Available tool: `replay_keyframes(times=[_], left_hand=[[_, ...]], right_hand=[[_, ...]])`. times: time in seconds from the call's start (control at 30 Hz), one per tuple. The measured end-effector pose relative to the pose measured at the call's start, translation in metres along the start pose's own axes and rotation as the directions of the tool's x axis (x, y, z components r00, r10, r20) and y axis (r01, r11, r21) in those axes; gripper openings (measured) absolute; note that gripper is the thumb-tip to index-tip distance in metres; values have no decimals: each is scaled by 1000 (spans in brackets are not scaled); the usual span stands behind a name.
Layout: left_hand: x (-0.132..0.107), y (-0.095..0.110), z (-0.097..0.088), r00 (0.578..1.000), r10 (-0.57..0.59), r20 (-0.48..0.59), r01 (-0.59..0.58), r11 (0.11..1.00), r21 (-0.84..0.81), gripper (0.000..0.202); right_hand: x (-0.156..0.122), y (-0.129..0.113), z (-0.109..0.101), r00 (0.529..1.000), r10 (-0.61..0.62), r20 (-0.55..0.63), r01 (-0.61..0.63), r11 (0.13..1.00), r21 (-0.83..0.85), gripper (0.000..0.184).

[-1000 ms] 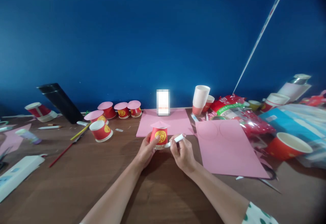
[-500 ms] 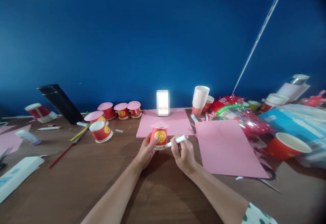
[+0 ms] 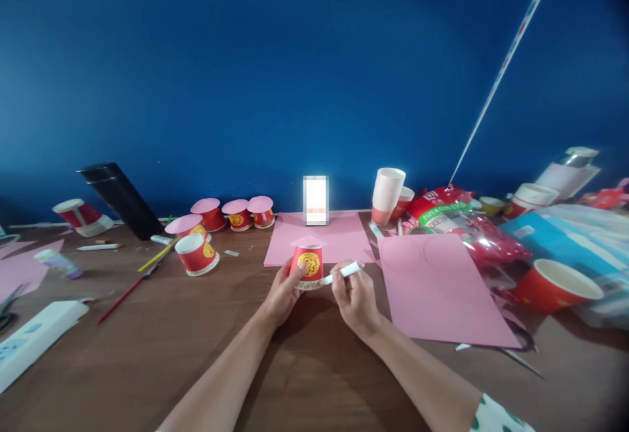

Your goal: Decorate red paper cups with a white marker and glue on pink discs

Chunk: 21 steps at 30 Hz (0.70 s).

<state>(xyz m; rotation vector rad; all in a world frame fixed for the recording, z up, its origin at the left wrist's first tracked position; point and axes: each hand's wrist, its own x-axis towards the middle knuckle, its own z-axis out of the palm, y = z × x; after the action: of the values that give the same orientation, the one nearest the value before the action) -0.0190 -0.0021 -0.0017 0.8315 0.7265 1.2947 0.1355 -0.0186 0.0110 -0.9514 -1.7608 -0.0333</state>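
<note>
My left hand (image 3: 282,293) is closed around a red paper cup (image 3: 305,263) with a yellow round emblem, thumb across its front. The cup is upside down, with a pale patterned band at its lower rim and a pink paper cone on top. In my right hand (image 3: 358,301) is a white marker (image 3: 346,272), pinched like a pen. Its tip is at the lower right of the cup's band; whether it touches I cannot tell. Behind the cup lies a sheet of pink paper (image 3: 275,238).
Several red cups with pink discs (image 3: 238,214) stand at the back left, near a black flask (image 3: 120,199). A power strip (image 3: 44,337) lies at the left. To the right are pink paper (image 3: 442,294), stacked white cups (image 3: 388,189), a red plastic package (image 3: 491,238) and an orange cup (image 3: 555,297).
The view has shifted slightly. Both hands stay almost in place, still gripping the paper cup and the marker, with the marker tip still by the band.
</note>
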Motion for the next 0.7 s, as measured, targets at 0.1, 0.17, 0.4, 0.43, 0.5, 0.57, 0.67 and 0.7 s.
replay_keyframes(times=[0.1, 0.17, 0.4, 0.43, 0.5, 0.57, 0.67, 0.7], left_hand=[[0, 0, -1, 1000, 4, -5, -4, 1000, -8, 37], [0, 0, -1, 1000, 13, -9, -13, 1000, -15, 36], [0, -1, -1, 1000, 7, 21, -6, 999, -49, 29], [0, -1, -1, 1000, 4, 23, -3, 999, -48, 29], [0, -1, -1, 1000, -1, 25, 2, 999, -48, 33], [0, 0, -2, 1000, -5, 29, 7, 999, -51, 37], [-1, 0, -1, 999, -13, 35, 15, 998, -57, 39], [-1, 0, -1, 999, -16, 36, 18, 998, -56, 39]], right_hand=[[0, 0, 1, 999, 17, 29, -17, 1000, 5, 11], [0, 0, 1, 999, 34, 36, -34, 999, 2, 12], [-2, 0, 1, 998, 60, 7, -60, 998, 24, 13], [-2, 0, 0, 998, 61, -1, -61, 998, 23, 13], [-2, 0, 0, 998, 62, -15, -62, 998, 20, 12], [-2, 1, 0, 998, 59, -26, -59, 998, 14, 12], [-2, 2, 1, 998, 46, -36, -46, 999, 5, 11], [-2, 2, 1, 998, 43, -41, -43, 999, 4, 11]])
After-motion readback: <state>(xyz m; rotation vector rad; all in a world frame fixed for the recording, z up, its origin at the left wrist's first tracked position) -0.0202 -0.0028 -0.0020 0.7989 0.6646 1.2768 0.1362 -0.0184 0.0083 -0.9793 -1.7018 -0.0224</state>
